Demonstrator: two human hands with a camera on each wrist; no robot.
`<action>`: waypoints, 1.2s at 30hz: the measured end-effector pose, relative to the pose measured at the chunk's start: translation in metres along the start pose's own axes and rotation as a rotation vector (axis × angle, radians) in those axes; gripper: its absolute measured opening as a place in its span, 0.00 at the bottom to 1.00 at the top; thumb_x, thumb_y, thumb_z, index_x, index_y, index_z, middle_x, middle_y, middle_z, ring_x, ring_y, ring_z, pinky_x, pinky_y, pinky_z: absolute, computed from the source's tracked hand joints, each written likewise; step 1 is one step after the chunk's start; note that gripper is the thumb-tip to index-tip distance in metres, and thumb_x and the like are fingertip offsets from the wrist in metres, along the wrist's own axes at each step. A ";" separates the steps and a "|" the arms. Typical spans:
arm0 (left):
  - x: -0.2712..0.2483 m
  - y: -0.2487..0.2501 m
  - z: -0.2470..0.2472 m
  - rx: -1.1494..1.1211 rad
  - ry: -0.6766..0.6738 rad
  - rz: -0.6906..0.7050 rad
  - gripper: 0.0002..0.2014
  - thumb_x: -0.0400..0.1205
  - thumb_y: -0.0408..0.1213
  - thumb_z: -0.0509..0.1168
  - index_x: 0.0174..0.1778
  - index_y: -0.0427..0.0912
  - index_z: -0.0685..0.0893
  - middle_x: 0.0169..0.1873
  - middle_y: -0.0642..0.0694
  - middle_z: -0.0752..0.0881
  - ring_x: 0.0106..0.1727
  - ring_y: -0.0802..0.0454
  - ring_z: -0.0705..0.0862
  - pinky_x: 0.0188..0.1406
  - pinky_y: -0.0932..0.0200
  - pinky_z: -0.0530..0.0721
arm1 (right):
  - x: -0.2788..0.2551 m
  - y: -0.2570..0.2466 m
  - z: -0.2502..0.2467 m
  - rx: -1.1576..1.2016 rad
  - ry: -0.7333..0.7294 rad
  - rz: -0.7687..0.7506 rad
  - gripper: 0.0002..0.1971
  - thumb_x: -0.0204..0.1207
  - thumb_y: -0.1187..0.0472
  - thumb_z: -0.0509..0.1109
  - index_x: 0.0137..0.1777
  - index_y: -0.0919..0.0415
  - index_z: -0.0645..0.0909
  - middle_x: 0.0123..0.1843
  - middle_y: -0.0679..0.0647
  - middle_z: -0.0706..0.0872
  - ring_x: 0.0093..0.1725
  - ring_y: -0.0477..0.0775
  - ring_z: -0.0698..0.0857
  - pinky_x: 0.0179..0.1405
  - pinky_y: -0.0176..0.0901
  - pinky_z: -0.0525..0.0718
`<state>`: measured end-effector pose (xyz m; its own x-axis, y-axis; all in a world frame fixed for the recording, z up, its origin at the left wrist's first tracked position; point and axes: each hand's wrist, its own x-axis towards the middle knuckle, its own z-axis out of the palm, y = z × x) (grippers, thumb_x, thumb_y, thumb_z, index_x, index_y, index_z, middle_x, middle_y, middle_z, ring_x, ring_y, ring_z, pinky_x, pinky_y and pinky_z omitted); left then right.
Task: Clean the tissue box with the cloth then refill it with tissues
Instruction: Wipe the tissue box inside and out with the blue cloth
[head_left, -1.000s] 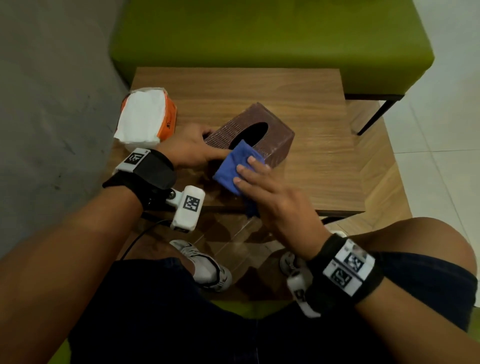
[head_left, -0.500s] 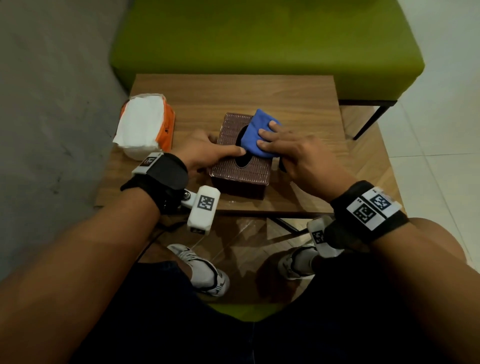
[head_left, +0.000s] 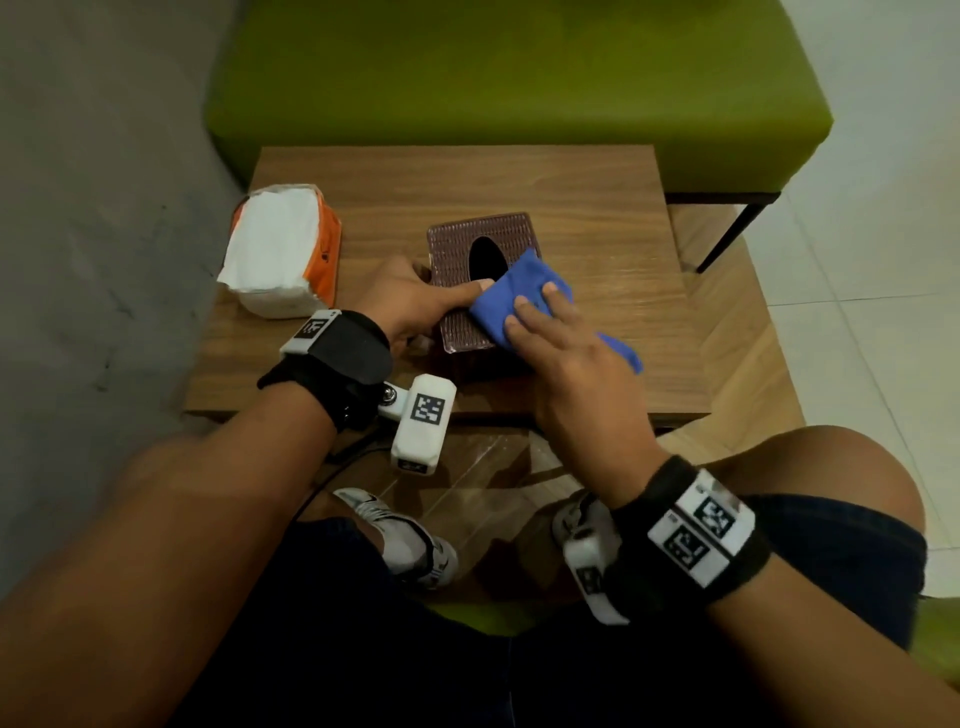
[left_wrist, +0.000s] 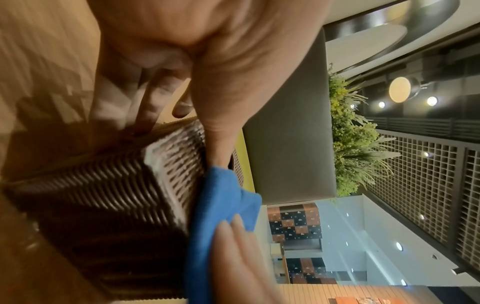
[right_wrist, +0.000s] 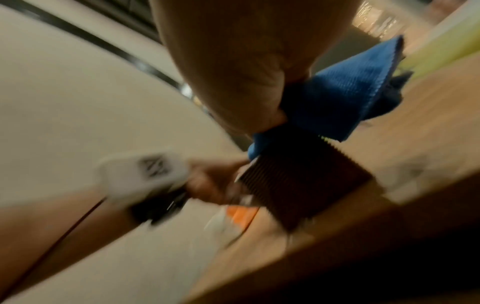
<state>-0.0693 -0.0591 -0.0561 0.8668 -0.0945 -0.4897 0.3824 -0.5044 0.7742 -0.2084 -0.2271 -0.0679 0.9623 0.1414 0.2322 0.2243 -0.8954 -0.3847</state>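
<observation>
Your right hand (head_left: 566, 358) lies flat, with straight fingers pressing the folded blue cloth (head_left: 511, 306) onto the top of the brown woven tissue box (head_left: 467, 270), near its dark oval opening. Your left hand (head_left: 415, 306) grips the left side of this box, with the thumb on top and the other fingers against the side wall. The box stands on the low wooden table (head_left: 597, 218). To its left, near the table edge, lies the orange pack of white tissues (head_left: 283, 254).
</observation>
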 end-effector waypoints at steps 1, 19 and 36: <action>0.000 0.000 0.000 -0.018 0.001 -0.012 0.14 0.78 0.50 0.82 0.41 0.47 0.87 0.33 0.48 0.90 0.15 0.61 0.80 0.20 0.62 0.79 | -0.010 -0.004 0.004 -0.023 -0.023 -0.077 0.25 0.81 0.73 0.65 0.78 0.65 0.82 0.82 0.63 0.80 0.88 0.67 0.70 0.86 0.66 0.71; 0.001 -0.002 0.009 -0.273 -0.004 -0.043 0.38 0.78 0.39 0.84 0.80 0.51 0.70 0.51 0.50 0.89 0.35 0.56 0.91 0.19 0.61 0.85 | -0.014 -0.011 0.024 0.063 0.130 0.017 0.28 0.81 0.77 0.64 0.81 0.65 0.79 0.84 0.63 0.78 0.89 0.65 0.68 0.88 0.69 0.67; 0.006 -0.006 0.009 -0.249 -0.031 -0.084 0.39 0.72 0.45 0.87 0.72 0.56 0.69 0.56 0.45 0.91 0.39 0.48 0.94 0.20 0.51 0.89 | -0.004 0.021 0.012 0.114 0.200 0.174 0.27 0.81 0.76 0.67 0.80 0.63 0.81 0.84 0.61 0.79 0.89 0.64 0.69 0.89 0.66 0.67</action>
<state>-0.0690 -0.0639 -0.0674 0.8198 -0.0897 -0.5656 0.5230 -0.2854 0.8032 -0.2060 -0.2414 -0.0872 0.9409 -0.1061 0.3215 0.0857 -0.8441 -0.5293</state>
